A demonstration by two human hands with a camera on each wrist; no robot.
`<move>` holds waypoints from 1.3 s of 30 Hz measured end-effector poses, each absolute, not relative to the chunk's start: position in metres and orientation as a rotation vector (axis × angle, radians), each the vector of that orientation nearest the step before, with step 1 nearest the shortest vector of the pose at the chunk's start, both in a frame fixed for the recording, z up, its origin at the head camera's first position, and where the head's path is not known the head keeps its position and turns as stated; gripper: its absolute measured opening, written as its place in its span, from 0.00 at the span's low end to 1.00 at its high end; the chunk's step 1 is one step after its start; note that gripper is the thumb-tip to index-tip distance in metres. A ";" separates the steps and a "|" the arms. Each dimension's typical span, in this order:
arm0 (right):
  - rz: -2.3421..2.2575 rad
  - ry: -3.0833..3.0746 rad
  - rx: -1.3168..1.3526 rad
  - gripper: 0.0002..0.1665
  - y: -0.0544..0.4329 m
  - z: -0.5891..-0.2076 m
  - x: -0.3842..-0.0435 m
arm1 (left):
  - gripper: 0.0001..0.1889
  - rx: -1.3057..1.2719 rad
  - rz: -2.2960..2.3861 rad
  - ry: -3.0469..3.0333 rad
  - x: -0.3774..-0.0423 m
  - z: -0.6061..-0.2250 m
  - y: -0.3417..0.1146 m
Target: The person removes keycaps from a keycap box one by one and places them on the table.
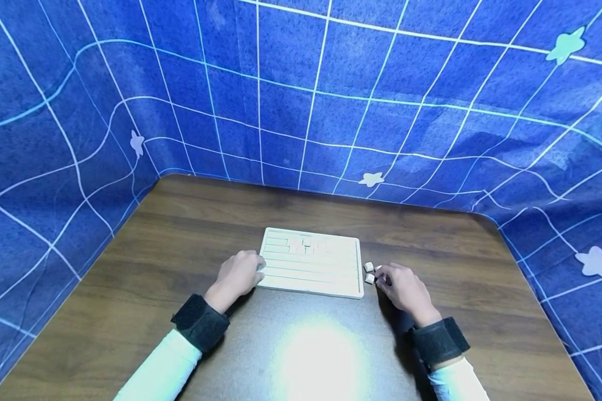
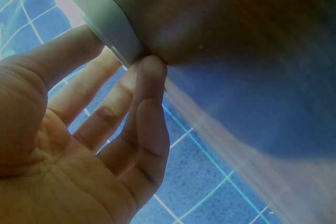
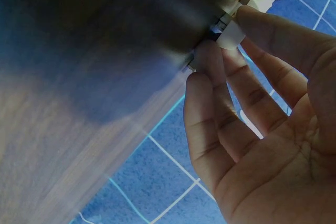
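The right wrist view shows your right hand (image 3: 286,148) pinching a white block (image 3: 231,36) that the head view mostly hides; your left hand (image 1: 238,274), fingers relaxed, touches the tray (image 1: 326,273).

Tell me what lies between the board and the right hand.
Head view: two white blocks beside the board, and a third partly hidden by the right hand.
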State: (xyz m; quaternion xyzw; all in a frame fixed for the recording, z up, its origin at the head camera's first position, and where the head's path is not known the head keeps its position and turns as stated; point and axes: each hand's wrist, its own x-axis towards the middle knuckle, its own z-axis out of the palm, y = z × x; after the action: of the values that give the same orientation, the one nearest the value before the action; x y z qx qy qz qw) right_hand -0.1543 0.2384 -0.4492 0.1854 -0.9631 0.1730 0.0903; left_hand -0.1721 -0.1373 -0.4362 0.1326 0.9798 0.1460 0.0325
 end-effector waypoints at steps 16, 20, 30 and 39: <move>0.535 -2.889 0.449 0.08 0.234 -0.438 -0.162 | 0.06 0.391 0.458 2.995 -0.172 -0.436 -0.138; 0.559 -2.844 0.467 0.07 0.225 -0.430 -0.170 | 0.05 0.397 0.454 3.001 -0.171 -0.436 -0.138; 0.597 -2.859 0.515 0.11 0.191 -0.421 -0.187 | 0.06 0.409 0.482 3.013 -0.170 -0.438 -0.138; 0.626 -2.862 0.616 0.13 0.164 -0.422 -0.203 | 0.04 0.396 0.477 3.018 -0.169 -0.437 -0.138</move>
State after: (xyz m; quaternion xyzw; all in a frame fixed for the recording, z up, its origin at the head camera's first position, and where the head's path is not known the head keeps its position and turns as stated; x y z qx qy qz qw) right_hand -0.2035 0.1637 -0.4219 0.2053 -0.9534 0.2086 0.0737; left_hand -0.1694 -0.1377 -0.4371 0.1286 0.9791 0.1548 0.0303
